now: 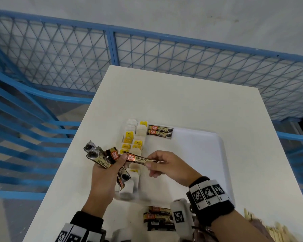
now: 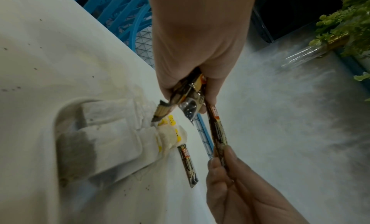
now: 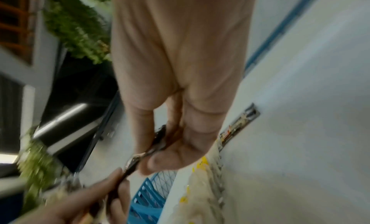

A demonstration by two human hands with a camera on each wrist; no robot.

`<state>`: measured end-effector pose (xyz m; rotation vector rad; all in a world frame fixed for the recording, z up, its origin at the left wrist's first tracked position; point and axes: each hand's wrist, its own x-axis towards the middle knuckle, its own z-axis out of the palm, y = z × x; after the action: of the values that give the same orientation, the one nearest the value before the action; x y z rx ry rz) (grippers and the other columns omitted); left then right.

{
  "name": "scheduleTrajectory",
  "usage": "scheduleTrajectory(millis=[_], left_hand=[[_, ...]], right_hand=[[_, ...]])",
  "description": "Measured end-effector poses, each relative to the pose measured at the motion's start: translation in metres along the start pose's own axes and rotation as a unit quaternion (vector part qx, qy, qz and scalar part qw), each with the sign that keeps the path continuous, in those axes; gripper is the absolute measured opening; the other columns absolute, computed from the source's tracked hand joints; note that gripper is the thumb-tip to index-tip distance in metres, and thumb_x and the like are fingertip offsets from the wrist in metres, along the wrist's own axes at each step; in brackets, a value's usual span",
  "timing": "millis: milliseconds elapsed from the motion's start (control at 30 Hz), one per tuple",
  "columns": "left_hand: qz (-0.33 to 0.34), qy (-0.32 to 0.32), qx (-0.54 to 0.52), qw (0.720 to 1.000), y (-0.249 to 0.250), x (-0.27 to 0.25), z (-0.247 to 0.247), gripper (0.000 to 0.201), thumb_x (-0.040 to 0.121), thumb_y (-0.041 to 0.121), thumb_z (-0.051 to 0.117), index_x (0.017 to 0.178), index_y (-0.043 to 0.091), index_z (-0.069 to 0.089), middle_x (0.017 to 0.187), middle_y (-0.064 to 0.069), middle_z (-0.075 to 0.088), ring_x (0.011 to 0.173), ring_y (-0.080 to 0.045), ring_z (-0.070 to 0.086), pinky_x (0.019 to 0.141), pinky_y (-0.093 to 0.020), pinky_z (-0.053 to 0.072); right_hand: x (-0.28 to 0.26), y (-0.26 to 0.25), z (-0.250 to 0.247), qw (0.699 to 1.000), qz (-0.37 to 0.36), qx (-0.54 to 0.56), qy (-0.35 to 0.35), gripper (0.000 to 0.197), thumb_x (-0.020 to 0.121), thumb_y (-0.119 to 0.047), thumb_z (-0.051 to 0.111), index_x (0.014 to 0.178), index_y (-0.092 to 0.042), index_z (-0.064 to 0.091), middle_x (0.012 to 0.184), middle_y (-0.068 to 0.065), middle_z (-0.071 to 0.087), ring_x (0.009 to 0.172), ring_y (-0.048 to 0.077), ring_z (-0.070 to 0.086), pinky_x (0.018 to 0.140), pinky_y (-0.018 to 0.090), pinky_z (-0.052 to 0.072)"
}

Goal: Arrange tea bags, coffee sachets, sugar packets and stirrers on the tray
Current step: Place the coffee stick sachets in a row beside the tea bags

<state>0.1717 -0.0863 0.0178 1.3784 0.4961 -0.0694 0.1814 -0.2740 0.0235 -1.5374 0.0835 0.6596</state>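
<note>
My left hand (image 1: 103, 173) is clenched round a fanned bunch of coffee sachets (image 1: 101, 157), approx 4, can't count exactly w/ the overlap. My right hand (image 1: 166, 167) pinches the far end of one single sachet (image 1: 141, 158); its near end is still against my left thumb, so both hands are on it.

That sachet's long axis runs left-right, roughly parallel to the two sachets already laid (image 1: 160, 131) at the tray's far edge. Those lie up and slightly right of my grip, so the right hand is nearer to that slot; I'd guess the move is forward, no big rotation needed.

The white tray (image 1: 199, 145) sits on the white table (image 1: 182, 102), directly under and beyond both hands. Tea bags (image 1: 134, 137) fill its left side in 2 columns; approx 12, some hidden under my hands.

More sachets (image 1: 158, 218) lie off-tray near me, at least 3. Wooden stirrers (image 1: 276, 229) piled bottom right, too blurred to count. Sugar packets: can't pick any out.
</note>
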Motion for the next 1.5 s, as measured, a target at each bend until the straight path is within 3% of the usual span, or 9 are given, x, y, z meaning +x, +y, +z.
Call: scheduleTrajectory(millis=[200,367,467,667,900,1167,1267,1367,1500], left_hand=[[-0.026,-0.031,-0.021,0.999,-0.002,-0.001,-0.001,0.020,0.082,0.008,0.068,0.065,0.019,0.067,0.065,-0.004,0.069,0.066,-0.018,0.065,0.077,-0.043,0.050],[-0.027,-0.073,-0.077,0.994,0.002,-0.003,-0.003,0.007,0.078,0.017,0.063,0.080,0.011,0.062,0.060,0.003,0.066,0.056,-0.008,0.064,0.052,-0.022,0.053],[-0.012,-0.084,-0.070,0.994,0.003,-0.004,-0.003,0.015,0.070,0.024,0.063,0.081,0.014,0.062,0.061,0.003,0.066,0.059,-0.010,0.064,0.056,-0.026,0.053],[-0.011,-0.100,-0.048,0.994,-0.002,-0.005,-0.006,0.006,0.072,0.028,0.065,0.070,0.024,0.068,0.068,-0.002,0.065,0.069,-0.018,0.060,0.075,-0.036,0.049],[-0.013,-0.124,-0.050,0.991,-0.006,-0.001,-0.010,0.025,0.061,0.051,0.080,0.070,0.029,0.072,0.069,0.001,0.066,0.068,-0.014,0.063,0.065,-0.027,0.054],[-0.027,-0.114,-0.036,0.992,-0.011,-0.001,-0.007,0.021,0.075,0.029,0.068,0.087,0.012,0.065,0.072,-0.001,0.066,0.070,-0.014,0.062,0.064,-0.026,0.053],[-0.028,-0.122,-0.032,0.992,-0.010,-0.001,-0.007,0.029,0.074,0.039,0.077,0.087,0.014,0.066,0.073,-0.003,0.065,0.072,-0.015,0.063,0.070,-0.033,0.051],[-0.022,-0.127,-0.037,0.991,-0.008,-0.001,-0.004,0.052,0.061,0.055,0.078,0.090,0.014,0.066,0.074,0.000,0.068,0.071,-0.012,0.065,0.065,-0.025,0.053],[-0.038,-0.119,-0.081,0.989,-0.003,-0.005,0.005,0.037,0.081,0.035,0.059,0.098,0.002,0.060,0.079,-0.009,0.063,0.064,-0.011,0.065,0.056,-0.020,0.053]], right_hand=[[0.015,0.011,-0.013,0.977,-0.014,0.174,0.121,0.012,0.092,-0.003,0.051,0.087,-0.002,0.062,0.075,0.007,0.062,0.066,0.010,0.064,0.066,0.017,0.054],[0.031,0.025,-0.041,0.929,0.014,0.213,0.301,0.015,0.092,-0.002,0.052,0.080,-0.004,0.061,0.072,0.006,0.056,0.064,0.012,0.053,0.059,0.015,0.053],[0.042,0.031,-0.050,0.916,0.038,0.194,0.349,0.014,0.090,-0.003,0.056,0.078,-0.003,0.061,0.070,0.007,0.055,0.062,0.013,0.052,0.056,0.013,0.052],[0.063,0.034,-0.053,0.928,0.058,0.085,0.359,0.017,0.084,-0.005,0.065,0.098,0.006,0.064,0.066,0.006,0.059,0.057,0.014,0.054,0.056,0.018,0.052],[0.073,0.036,-0.055,0.914,0.066,-0.053,0.398,0.024,0.078,-0.019,0.074,0.088,-0.010,0.055,0.069,0.001,0.059,0.054,0.013,0.055,0.055,0.020,0.049],[0.082,0.041,-0.053,0.903,0.046,-0.108,0.412,0.026,0.078,-0.023,0.074,0.082,-0.015,0.050,0.071,-0.006,0.054,0.080,0.025,0.060,0.079,0.038,0.054],[0.079,0.039,-0.052,0.901,0.040,-0.118,0.415,0.028,0.080,-0.023,0.072,0.093,-0.009,0.050,0.070,-0.006,0.051,0.079,0.021,0.056,0.076,0.033,0.050],[0.071,0.032,-0.043,0.904,0.017,-0.127,0.408,0.024,0.083,-0.023,0.068,0.095,-0.009,0.053,0.070,-0.004,0.053,0.077,0.019,0.054,0.070,0.028,0.044],[0.050,0.014,-0.014,0.942,-0.020,-0.131,0.309,0.014,0.087,-0.031,0.061,0.082,-0.018,0.056,0.076,-0.006,0.058,0.069,0.010,0.052,0.065,0.020,0.041]])
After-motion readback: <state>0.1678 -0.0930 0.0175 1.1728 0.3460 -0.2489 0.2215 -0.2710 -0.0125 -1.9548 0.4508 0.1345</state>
